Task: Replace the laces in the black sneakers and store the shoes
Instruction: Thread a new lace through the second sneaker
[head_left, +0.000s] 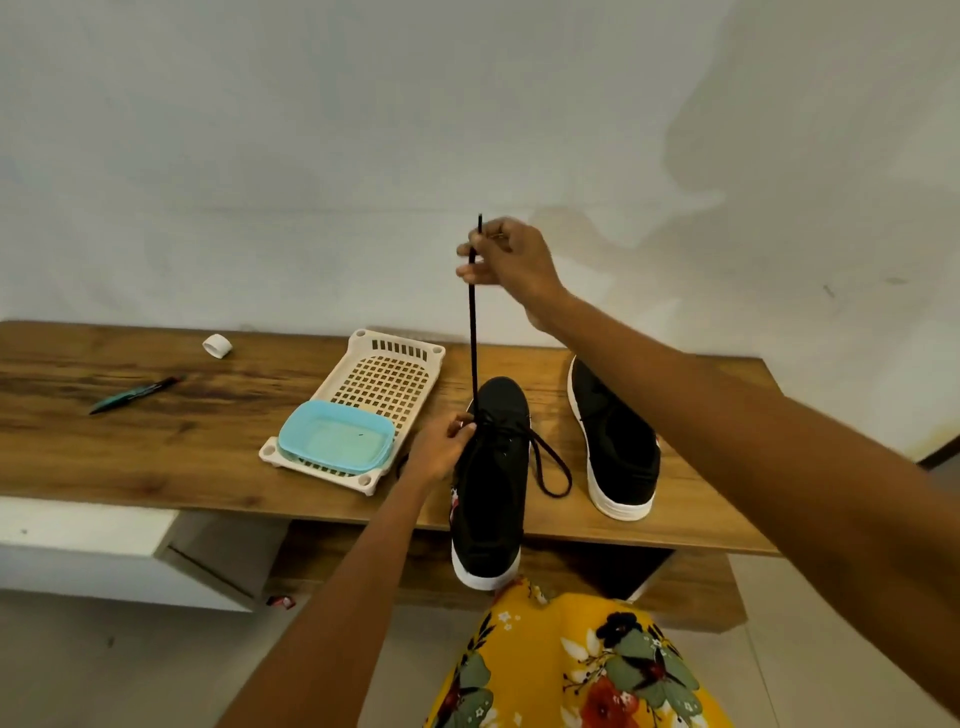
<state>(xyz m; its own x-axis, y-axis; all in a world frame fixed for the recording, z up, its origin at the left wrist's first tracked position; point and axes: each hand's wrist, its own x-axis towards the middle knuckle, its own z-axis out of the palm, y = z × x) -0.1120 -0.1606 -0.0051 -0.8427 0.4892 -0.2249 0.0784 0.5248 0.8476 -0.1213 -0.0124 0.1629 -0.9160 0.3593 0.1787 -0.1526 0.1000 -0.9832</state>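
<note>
A black sneaker with a white sole (491, 499) lies lengthwise over the front edge of the wooden table (156, 447), heel toward me. My left hand (441, 447) grips its left side near the eyelets. My right hand (506, 262) is raised high above it and pinches a black lace (472, 332), pulled taut straight up from the shoe. The lace's other end forms a loop (550, 467) on the table to the shoe's right. The second black sneaker (615, 441) lies on its side further right, with no lace visible on it.
A cream slotted plastic tray (384, 374) with a light blue tub (337, 441) in it stands left of the shoes. A pen (135, 395) and a white cap (217, 345) lie at the far left. A white wall rises behind; a white drawer unit (130, 551) sits below.
</note>
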